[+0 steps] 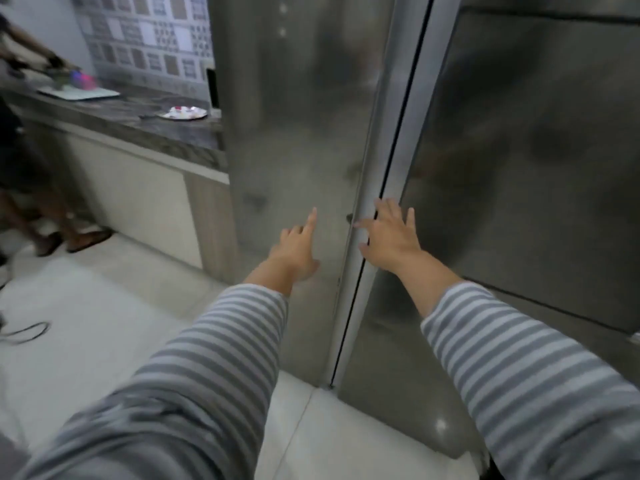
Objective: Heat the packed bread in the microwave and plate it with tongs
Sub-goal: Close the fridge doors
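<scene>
Fingers first: from the head view, my right hand (389,237) lies spread and empty, fingertips on the edge of the tall brushed-steel refrigerator door (519,161) beside the dark seam, while my left hand (297,249) reaches toward the steel side panel (294,133) with the forefinger out and the others loosely bent, holding nothing. Neither the packed bread nor the microwave shows anywhere; I judge the bread is behind this door. To open it well, I should hook my right fingertips into the seam, pull steadily, and steady the cabinet with my left palm. On the grey marble counter (145,123) at the left lies a small white plate (183,113).
</scene>
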Action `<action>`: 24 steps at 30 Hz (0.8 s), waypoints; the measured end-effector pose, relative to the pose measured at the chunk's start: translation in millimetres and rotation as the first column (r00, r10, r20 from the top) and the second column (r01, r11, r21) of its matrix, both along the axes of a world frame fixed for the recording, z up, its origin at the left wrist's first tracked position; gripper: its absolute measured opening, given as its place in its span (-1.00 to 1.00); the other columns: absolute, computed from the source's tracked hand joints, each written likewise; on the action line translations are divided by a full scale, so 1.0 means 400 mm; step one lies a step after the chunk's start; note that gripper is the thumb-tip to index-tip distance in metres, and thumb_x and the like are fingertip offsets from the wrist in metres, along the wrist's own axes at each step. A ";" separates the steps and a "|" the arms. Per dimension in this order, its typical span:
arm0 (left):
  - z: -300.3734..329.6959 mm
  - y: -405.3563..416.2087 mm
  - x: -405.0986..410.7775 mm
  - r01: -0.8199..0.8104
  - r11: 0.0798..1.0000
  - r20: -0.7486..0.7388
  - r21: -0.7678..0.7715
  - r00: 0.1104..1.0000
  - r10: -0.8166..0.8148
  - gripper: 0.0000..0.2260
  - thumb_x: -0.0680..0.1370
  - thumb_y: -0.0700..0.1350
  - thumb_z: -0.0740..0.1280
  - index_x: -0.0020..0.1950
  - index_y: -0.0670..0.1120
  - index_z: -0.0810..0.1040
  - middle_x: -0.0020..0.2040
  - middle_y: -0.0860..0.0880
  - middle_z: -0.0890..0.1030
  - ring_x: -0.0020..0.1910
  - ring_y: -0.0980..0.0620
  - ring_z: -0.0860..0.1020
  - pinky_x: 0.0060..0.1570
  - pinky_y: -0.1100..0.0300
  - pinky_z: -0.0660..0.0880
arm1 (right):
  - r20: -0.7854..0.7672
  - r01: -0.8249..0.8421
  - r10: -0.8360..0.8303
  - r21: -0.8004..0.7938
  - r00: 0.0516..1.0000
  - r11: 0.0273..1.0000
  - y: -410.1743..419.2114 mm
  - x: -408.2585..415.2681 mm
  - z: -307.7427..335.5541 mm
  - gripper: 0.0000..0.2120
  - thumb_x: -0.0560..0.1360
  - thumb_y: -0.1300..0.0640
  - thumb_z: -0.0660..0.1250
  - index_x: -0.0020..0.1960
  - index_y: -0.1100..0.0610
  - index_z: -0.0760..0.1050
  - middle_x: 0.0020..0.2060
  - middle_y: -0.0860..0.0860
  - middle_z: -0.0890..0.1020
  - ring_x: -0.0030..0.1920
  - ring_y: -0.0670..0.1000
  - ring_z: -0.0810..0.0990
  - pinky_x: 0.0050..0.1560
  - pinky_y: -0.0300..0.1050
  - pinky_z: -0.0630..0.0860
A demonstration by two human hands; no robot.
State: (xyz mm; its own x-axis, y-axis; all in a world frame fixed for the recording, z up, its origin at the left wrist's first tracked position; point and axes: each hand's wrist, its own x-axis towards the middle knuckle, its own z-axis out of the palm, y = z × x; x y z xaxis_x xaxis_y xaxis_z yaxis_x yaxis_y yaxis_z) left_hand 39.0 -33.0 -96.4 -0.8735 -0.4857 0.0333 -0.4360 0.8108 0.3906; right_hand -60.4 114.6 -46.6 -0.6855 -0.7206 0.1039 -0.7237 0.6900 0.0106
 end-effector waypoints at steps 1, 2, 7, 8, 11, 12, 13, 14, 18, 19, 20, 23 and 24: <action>-0.013 -0.015 0.045 -0.031 0.999 0.016 0.018 0.999 0.030 -0.08 0.52 -0.07 0.38 0.55 0.03 -0.32 0.49 -0.13 0.27 0.46 -0.24 0.18 0.43 -0.10 0.19 | 0.028 -0.031 0.030 0.008 0.999 1.000 -0.026 0.030 -0.017 -0.54 0.56 0.03 0.25 0.45 -0.06 0.33 0.57 0.09 -0.05 0.56 0.12 -0.20 0.50 0.28 -0.18; -0.028 -0.033 0.088 -0.063 0.997 0.031 0.034 0.998 0.062 -0.09 0.52 -0.07 0.38 0.56 0.03 -0.29 0.49 -0.13 0.27 0.47 -0.24 0.17 0.43 -0.11 0.18 | 0.054 -0.063 0.063 0.009 0.997 0.998 -0.054 0.058 -0.034 -0.55 0.56 0.03 0.25 0.44 -0.06 0.35 0.57 0.09 -0.02 0.56 0.12 -0.18 0.50 0.26 -0.17; -0.086 -0.142 0.286 -0.199 0.976 0.103 0.086 0.976 0.190 -0.30 0.55 -0.07 0.34 0.58 -0.04 0.02 0.44 -0.12 0.39 0.43 -0.20 0.28 0.41 0.03 0.23 | 0.212 -0.225 0.215 0.025 0.953 0.974 -0.222 0.199 -0.120 -0.58 0.56 -0.01 0.27 0.41 -0.11 0.37 0.56 0.07 0.08 0.56 0.09 -0.10 0.51 0.23 -0.14; -0.095 -0.167 0.318 -0.222 0.970 0.106 0.096 0.971 0.212 -0.35 0.56 -0.09 0.34 0.57 -0.05 0.10 0.42 -0.11 0.43 0.42 -0.17 0.32 0.39 0.07 0.25 | 0.232 -0.252 0.238 0.028 0.943 0.967 -0.260 0.225 -0.135 -0.58 0.57 -0.01 0.27 0.41 -0.10 0.37 0.55 0.06 0.11 0.56 0.09 -0.07 0.51 0.22 -0.12; -0.120 -0.263 0.397 -0.277 0.950 0.147 0.146 0.955 0.256 -0.48 0.56 -0.10 0.33 0.50 -0.06 0.28 0.37 -0.08 0.48 0.35 -0.10 0.42 0.34 0.13 0.32 | 0.267 -0.318 0.297 0.038 0.917 0.947 -0.378 0.288 -0.162 -0.61 0.58 0.02 0.25 0.40 -0.07 0.40 0.49 0.06 0.28 0.52 0.11 0.12 0.50 0.16 0.04; -0.127 -0.306 0.416 -0.287 0.946 0.161 0.151 0.951 0.263 -0.52 0.56 -0.10 0.32 0.48 -0.06 0.33 0.37 -0.08 0.49 0.33 -0.10 0.44 0.34 0.13 0.34 | 0.283 -0.331 0.307 0.039 0.909 0.943 -0.423 0.302 -0.166 -0.62 0.58 0.02 0.24 0.39 -0.06 0.41 0.45 0.05 0.35 0.48 0.12 0.22 0.48 0.13 0.14; -0.131 -0.353 0.433 -0.298 0.943 0.169 0.152 0.947 0.272 -0.54 0.56 -0.09 0.32 0.46 -0.05 0.36 0.36 -0.08 0.50 0.31 -0.09 0.46 0.34 0.11 0.35 | 0.305 -0.337 0.311 0.035 0.900 0.941 -0.471 0.314 -0.168 -0.63 0.58 0.02 0.24 0.38 -0.05 0.42 0.41 0.05 0.41 0.44 0.13 0.30 0.44 0.09 0.23; -0.131 -0.403 0.447 -0.307 0.939 0.168 0.152 0.945 0.282 -0.56 0.56 -0.09 0.32 0.44 -0.05 0.38 0.35 -0.08 0.50 0.30 -0.09 0.46 0.34 0.09 0.36 | 0.328 -0.340 0.313 0.026 0.891 0.940 -0.525 0.323 -0.172 -0.63 0.58 0.02 0.24 0.38 -0.04 0.42 0.38 0.05 0.45 0.40 0.13 0.36 0.39 0.06 0.31; -0.113 -0.625 0.480 -0.317 0.937 0.122 0.144 0.946 0.301 -0.58 0.57 -0.10 0.31 0.42 -0.07 0.40 0.33 -0.07 0.51 0.32 -0.07 0.45 0.32 0.13 0.34 | 0.401 -0.332 0.316 -0.032 0.860 0.943 -0.764 0.350 -0.175 -0.64 0.57 0.05 0.27 0.37 0.01 0.45 0.31 0.08 0.52 0.31 0.13 0.47 0.27 -0.07 0.41; -0.106 -0.680 0.487 -0.310 0.939 0.128 0.146 0.947 0.293 -0.59 0.57 -0.10 0.32 0.42 -0.08 0.41 0.33 -0.07 0.52 0.32 -0.07 0.45 0.30 0.15 0.34 | 0.430 -0.331 0.314 -0.039 0.846 0.943 -0.824 0.355 -0.174 -0.64 0.57 0.06 0.28 0.36 0.02 0.46 0.31 0.09 0.51 0.30 0.12 0.48 0.27 -0.08 0.41; -0.102 -0.736 0.493 -0.306 0.940 0.144 0.152 0.948 0.285 -0.59 0.57 -0.09 0.32 0.42 -0.08 0.41 0.32 -0.07 0.52 0.31 -0.06 0.46 0.29 0.16 0.34 | 0.459 -0.326 0.309 -0.044 0.833 0.944 -0.883 0.359 -0.174 -0.64 0.57 0.06 0.28 0.36 0.02 0.46 0.31 0.09 0.51 0.29 0.12 0.49 0.27 -0.08 0.41; -0.087 -0.908 0.504 -0.325 0.933 0.173 0.154 0.939 0.298 -0.60 0.57 -0.07 0.32 0.41 -0.07 0.42 0.32 -0.05 0.52 0.30 -0.05 0.46 0.29 0.16 0.36 | 0.500 -0.299 0.297 -0.079 0.813 0.951 -1.052 0.354 -0.181 -0.64 0.56 0.04 0.29 0.34 0.03 0.48 0.29 0.08 0.52 0.26 0.11 0.51 0.23 -0.10 0.42; -0.082 -0.963 0.505 -0.335 0.930 0.169 0.151 0.936 0.310 -0.60 0.57 -0.07 0.31 0.41 -0.07 0.41 0.32 -0.05 0.52 0.30 -0.05 0.46 0.29 0.15 0.36 | 0.507 -0.288 0.295 -0.096 0.810 0.953 -1.105 0.351 -0.186 -0.64 0.55 0.04 0.29 0.33 0.03 0.48 0.28 0.08 0.53 0.25 0.11 0.52 0.22 -0.10 0.43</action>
